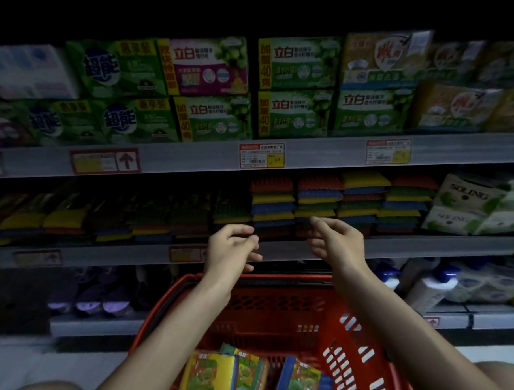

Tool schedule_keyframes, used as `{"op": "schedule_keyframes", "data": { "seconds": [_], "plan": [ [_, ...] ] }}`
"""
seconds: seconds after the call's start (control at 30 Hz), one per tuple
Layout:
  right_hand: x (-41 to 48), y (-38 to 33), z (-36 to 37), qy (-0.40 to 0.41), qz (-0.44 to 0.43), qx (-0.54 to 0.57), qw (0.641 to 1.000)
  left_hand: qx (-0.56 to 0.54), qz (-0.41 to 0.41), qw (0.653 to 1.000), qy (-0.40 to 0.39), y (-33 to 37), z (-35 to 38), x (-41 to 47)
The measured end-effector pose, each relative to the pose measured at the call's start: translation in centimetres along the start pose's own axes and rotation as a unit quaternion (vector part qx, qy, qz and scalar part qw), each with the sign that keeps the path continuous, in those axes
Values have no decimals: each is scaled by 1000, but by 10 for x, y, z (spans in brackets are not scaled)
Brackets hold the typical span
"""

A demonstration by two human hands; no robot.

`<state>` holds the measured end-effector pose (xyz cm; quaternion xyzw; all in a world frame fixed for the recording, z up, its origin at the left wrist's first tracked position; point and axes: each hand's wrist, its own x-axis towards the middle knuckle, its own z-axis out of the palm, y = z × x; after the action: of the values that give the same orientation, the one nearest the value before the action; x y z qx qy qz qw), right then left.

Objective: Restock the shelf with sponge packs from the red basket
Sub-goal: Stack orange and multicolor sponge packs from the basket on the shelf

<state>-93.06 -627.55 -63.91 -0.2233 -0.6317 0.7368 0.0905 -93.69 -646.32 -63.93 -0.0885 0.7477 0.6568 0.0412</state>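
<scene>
Sponge packs [209, 373] in red basket [355, 357] — left hand [231, 250], right hand [337, 241] loose, empty; soap boxes [295, 87] above.

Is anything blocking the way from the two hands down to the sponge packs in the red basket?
Nothing visible does. The left hand and right hand are empty, raised before the shelf; the sponge packs lie uncovered in the open red basket below them.

Dim light falls on stacked green soap boxes [214, 117] above red-framed price labels [262, 155], with pale floor [65, 362] below.
</scene>
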Motion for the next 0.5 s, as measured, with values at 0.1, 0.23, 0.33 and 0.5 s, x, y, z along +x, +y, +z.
{"op": "schedule_keyframes", "data": {
  "seconds": [0.1,0.23,0.33,0.5],
  "plan": [
    [-17,1,-10,-46,-28,-47,997,48,43,997,-31,-4,-10,-19],
    [-41,5,-19,-113,-71,-113,985,118,123,984,-57,-13,-23,-40],
    [-51,19,-25,-148,-144,-221,953,214,179,958,-71,-25,-34,-58],
    [-60,59,-40,-234,-196,-438,845,372,234,895,-78,-60,-66,-75]
  ]
}}
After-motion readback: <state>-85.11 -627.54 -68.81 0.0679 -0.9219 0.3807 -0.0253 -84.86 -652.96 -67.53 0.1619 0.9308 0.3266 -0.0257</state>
